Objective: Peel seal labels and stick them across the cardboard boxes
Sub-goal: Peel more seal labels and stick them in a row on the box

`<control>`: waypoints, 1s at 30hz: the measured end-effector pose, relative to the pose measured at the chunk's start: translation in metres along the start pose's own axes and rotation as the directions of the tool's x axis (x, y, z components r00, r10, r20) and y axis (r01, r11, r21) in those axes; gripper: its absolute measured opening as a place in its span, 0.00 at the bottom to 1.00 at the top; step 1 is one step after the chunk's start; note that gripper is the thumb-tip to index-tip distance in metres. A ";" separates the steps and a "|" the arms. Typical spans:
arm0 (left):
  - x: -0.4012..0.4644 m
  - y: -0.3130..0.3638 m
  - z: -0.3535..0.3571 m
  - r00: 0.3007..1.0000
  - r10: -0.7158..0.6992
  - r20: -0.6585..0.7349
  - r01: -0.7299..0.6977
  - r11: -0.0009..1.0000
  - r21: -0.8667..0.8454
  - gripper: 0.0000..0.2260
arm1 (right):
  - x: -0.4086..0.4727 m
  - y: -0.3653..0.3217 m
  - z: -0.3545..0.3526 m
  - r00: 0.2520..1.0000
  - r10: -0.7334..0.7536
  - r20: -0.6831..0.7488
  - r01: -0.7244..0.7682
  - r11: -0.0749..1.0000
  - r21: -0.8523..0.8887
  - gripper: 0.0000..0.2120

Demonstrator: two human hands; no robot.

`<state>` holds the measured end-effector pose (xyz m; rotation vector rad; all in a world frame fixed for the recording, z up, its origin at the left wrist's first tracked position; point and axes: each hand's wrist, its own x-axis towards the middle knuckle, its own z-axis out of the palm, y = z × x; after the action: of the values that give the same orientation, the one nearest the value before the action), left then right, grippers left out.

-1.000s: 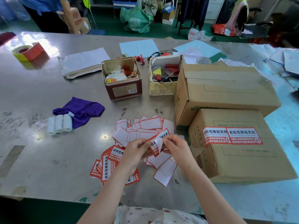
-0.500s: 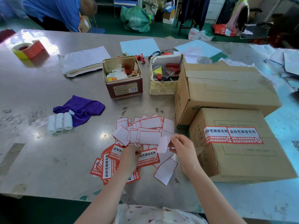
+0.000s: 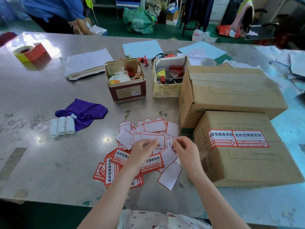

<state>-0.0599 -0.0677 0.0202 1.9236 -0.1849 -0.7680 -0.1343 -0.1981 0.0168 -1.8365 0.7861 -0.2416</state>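
Two cardboard boxes stand at the right: the near box (image 3: pixel 247 164) carries two red-and-white seal labels (image 3: pixel 237 138) side by side over its top-left edge, and the far box (image 3: pixel 231 90) shows none. A pile of printed labels (image 3: pixel 113 167) lies in front of me, with several white backing sheets (image 3: pixel 148 129) beyond it. My right hand (image 3: pixel 186 151) pinches a small white backing piece (image 3: pixel 170 142) above the pile. My left hand (image 3: pixel 142 151) is blurred, its fingers stretched toward the right hand and holding nothing visible. One printed label (image 3: pixel 152 162) lies just under it.
On the metal table (image 3: pixel 49 162) sit a red tin (image 3: pixel 127 90), a small open carton of tools (image 3: pixel 165 90), a purple cloth (image 3: pixel 82 111), three white paper rolls (image 3: pixel 61 127), a tape roll (image 3: pixel 28 52) and loose papers (image 3: pixel 85 61). A person in blue (image 3: pixel 54 10) bends at the far left.
The backing came off the label between my hands. My left hand dropped to the label pile, then rose toward my right hand, which still pinches the white piece.
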 end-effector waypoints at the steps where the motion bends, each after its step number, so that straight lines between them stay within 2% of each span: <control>1: -0.003 0.005 0.001 0.999 -0.009 0.053 0.011 0.999 -0.043 0.15 | -0.001 -0.001 0.002 1.000 -0.018 0.022 0.019 0.999 -0.029 0.03; 4: -0.007 0.006 0.004 0.996 0.021 0.082 -0.017 0.999 -0.050 0.17 | -0.002 -0.004 0.007 0.995 -0.058 0.082 0.064 0.995 -0.070 0.04; 7: -0.007 0.002 0.006 0.999 0.043 0.017 -0.042 0.998 -0.048 0.10 | -0.003 -0.006 0.008 0.992 -0.070 0.104 0.079 0.994 -0.079 0.04; 10: -0.004 -0.002 0.008 0.999 0.011 -0.048 -0.012 0.999 -0.031 0.06 | -0.002 -0.005 0.006 0.994 -0.039 0.099 0.048 0.995 -0.086 0.06; 16: 0.003 -0.009 0.008 0.985 -0.049 -0.168 0.042 0.998 -0.047 0.08 | -0.003 -0.004 0.005 0.995 0.033 0.089 -0.030 0.999 -0.038 0.16; 20: 0.009 -0.012 0.010 0.969 -0.026 -0.244 0.031 0.999 0.017 0.07 | -0.002 -0.005 0.004 0.996 0.038 0.081 -0.035 0.999 -0.038 0.17; 25: 0.022 -0.020 0.003 0.942 0.040 -0.334 0.013 0.988 0.155 0.06 | -0.003 -0.008 0.000 0.996 0.015 0.093 -0.007 0.996 -0.086 0.12; 30: 0.037 -0.031 -0.006 0.915 0.104 -0.391 0.016 0.956 0.293 0.08 | -0.004 -0.014 -0.003 0.992 0.063 0.105 -0.063 0.998 -0.003 0.12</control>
<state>-0.0336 -0.0651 -0.0211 2.3046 -0.0886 -0.3080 -0.1338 -0.1954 0.0311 -1.8052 0.7688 -0.1035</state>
